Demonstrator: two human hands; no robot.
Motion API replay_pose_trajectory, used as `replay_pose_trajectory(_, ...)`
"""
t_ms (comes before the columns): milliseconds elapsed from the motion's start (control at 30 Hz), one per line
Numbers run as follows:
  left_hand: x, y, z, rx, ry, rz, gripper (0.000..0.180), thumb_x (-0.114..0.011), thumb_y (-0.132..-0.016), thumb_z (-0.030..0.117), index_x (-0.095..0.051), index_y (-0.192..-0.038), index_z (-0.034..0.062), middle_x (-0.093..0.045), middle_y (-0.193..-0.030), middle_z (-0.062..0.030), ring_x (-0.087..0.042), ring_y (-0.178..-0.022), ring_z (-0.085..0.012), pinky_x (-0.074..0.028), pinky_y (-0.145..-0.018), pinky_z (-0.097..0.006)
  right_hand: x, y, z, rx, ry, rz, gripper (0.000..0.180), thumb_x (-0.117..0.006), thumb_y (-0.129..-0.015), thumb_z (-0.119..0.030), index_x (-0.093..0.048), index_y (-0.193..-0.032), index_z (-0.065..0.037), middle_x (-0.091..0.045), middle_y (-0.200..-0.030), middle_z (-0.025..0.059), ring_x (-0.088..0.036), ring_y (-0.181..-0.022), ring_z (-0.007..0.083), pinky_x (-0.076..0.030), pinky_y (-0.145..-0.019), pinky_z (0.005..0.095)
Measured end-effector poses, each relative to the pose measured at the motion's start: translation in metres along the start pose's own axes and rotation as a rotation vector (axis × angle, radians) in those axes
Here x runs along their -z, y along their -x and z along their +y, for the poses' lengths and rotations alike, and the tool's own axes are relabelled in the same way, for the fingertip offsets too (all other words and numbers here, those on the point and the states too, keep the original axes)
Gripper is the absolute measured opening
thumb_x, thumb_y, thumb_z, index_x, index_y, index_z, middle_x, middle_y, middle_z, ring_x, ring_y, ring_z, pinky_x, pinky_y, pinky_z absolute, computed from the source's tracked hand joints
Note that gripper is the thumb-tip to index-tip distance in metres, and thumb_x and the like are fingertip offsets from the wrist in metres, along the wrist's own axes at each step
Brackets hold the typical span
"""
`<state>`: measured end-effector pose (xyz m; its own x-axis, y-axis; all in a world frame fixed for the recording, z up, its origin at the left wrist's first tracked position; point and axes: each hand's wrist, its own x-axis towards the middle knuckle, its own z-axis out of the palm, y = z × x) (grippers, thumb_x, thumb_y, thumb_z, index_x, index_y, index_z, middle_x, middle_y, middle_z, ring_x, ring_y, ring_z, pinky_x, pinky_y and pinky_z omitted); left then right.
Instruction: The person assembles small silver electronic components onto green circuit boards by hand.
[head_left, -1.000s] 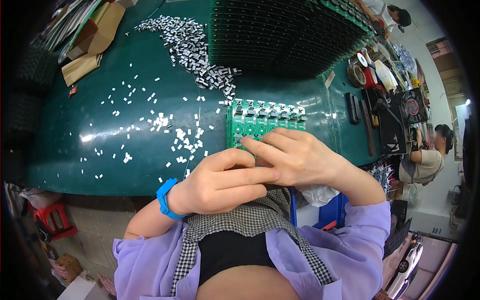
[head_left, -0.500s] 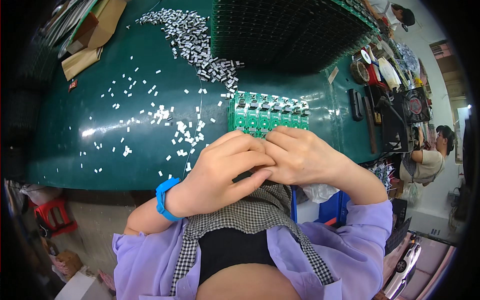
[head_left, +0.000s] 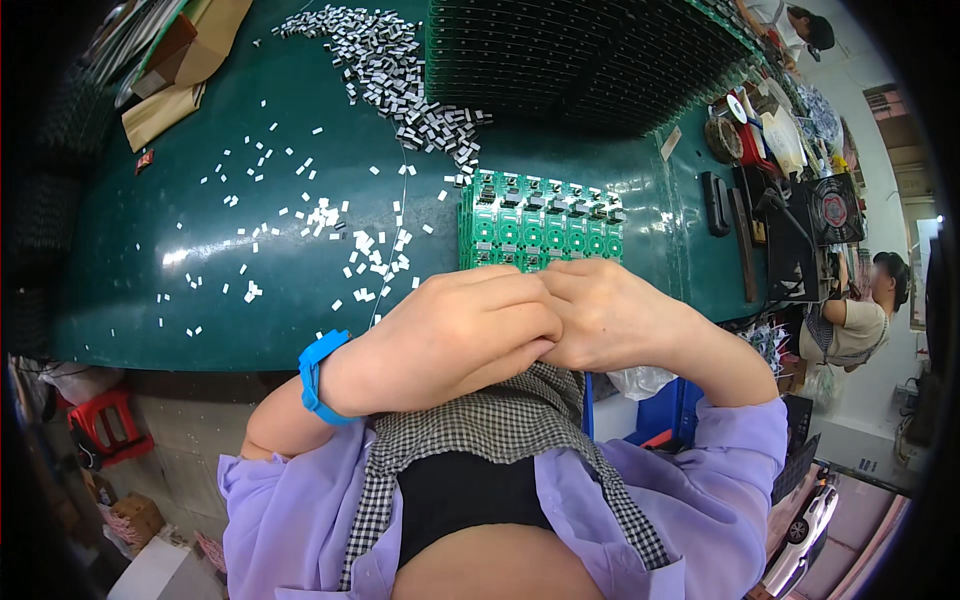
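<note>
My left hand [head_left: 455, 335], a blue band around its wrist, meets my right hand [head_left: 610, 318] at the near edge of a stack of green circuit boards [head_left: 540, 215]. Both hands are closed, fingers curled and pressed together at the tips. Whatever they pinch is hidden behind the knuckles. Small dark components sit in rows on the top board, and its near side is covered by my hands. Beyond the boards, to the left, lies a heap of small black-and-white rectangular parts [head_left: 375, 60].
Small white pieces [head_left: 322, 215] are scattered over the green tabletop [head_left: 130, 270]. A tall rack of boards [head_left: 560, 60] stands at the back. Brown cardboard [head_left: 165, 115] lies far left. A black fan [head_left: 832, 212] and two other people are at the right.
My left hand has turned slightly, its thumb now tucked out of sight, and its wrist has shifted a little left and up. The right hand stays nearly in place.
</note>
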<state>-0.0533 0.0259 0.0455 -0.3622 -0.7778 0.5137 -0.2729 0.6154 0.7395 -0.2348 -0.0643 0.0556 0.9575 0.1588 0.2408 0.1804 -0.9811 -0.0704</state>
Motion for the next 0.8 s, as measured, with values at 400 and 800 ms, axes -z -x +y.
replay_pose_trajectory(400,-0.0048,-0.0013,-0.0052,-0.035,-0.008,0.042,0.017,-0.069,-0.067,-0.002,-0.062,-0.082,0.0028,-0.060,-0.079,-0.0097,-0.059,-0.069,-0.0267,-0.049,-0.062,-0.035,0.0044,-0.0029,0.0003,0.000,-0.106,-0.040,0.008,-0.062,-0.060,-0.015,-0.057,-0.061,-0.009,-0.054,-0.071,0.0047,-0.061,-0.071,0.0200,-0.052,-0.060,0.0324)
replay_pose_trajectory(800,-0.0053,0.0006,-0.0074,-0.001,0.058,0.053,0.018,-0.068,-0.070,-0.002,-0.060,-0.085,0.0033,-0.060,-0.081,-0.0097,-0.059,-0.069,-0.0263,-0.048,-0.062,-0.034,0.0052,-0.0020,-0.0003,0.000,-0.084,-0.016,0.012,-0.063,-0.062,-0.014,-0.054,-0.068,-0.009,-0.052,-0.070,0.0046,-0.060,-0.066,0.0193,-0.051,-0.056,0.0318)
